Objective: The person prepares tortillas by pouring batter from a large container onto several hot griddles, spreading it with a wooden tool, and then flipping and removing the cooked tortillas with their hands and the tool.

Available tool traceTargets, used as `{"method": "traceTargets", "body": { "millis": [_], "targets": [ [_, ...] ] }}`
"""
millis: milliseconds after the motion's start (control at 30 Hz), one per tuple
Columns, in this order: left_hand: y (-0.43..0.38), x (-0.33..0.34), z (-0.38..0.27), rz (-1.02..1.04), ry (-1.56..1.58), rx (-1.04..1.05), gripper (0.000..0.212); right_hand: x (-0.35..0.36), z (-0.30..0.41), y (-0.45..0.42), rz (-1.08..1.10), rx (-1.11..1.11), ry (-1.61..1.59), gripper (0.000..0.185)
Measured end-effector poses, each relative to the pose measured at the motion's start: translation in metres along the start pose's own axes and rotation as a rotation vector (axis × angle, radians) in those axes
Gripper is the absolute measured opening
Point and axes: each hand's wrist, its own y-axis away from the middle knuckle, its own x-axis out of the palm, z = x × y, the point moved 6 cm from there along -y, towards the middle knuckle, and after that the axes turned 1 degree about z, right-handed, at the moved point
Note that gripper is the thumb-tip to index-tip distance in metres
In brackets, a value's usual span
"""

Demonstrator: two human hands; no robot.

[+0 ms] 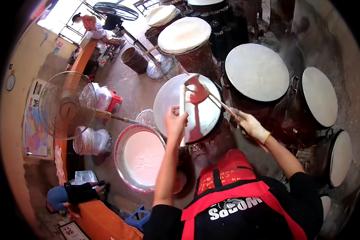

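Note:
My bare left hand [176, 120] grips a pale straight tool [182, 99], upright in the picture over a round griddle [168, 99]. In my right hand [252, 124], which wears a white glove, is the long thin handle of a ladle [196, 90]. The ladle's bowl is tilted over the griddle, near the top of the pale tool. White batter covers part of the griddle's right and lower surface; whether it is still pouring I cannot tell. Left of my left forearm stands a large metal basin [118, 162] of white batter [145, 157].
More round griddles [257, 72] curve away to the right. Stacked thin pale sheets [184, 34] lie on a drum ahead. A caged fan [67, 105] stands left, another fan [115, 11] farther off. Two people [58, 196], [90, 24] are by the orange counter [99, 216].

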Motion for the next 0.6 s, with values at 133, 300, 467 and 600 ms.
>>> {"method": "traceTargets", "body": {
  "millis": [133, 300, 467, 600],
  "targets": [
    [0.006, 0.027, 0.013, -0.094, 0.394, -0.156, 0.024, 0.013, -0.062, 0.016, -0.239, -0.25, 0.458, 0.04],
    [-0.009, 0.032, 0.013, 0.154, 0.926, -0.212, 0.029, 0.042, -0.06, 0.022, -0.444, -0.178, 0.848, 0.039],
    [-0.014, -0.002, -0.044, 0.616, 1.476, -0.297, 0.047, 0.06, -0.063, -0.013, -0.572, -0.009, 0.839, 0.039],
    [-0.011, -0.032, -0.126, 0.9, 1.397, -0.247, 0.036, 0.062, -0.066, -0.041, -0.577, -0.355, 0.518, 0.04]
  ]
}}
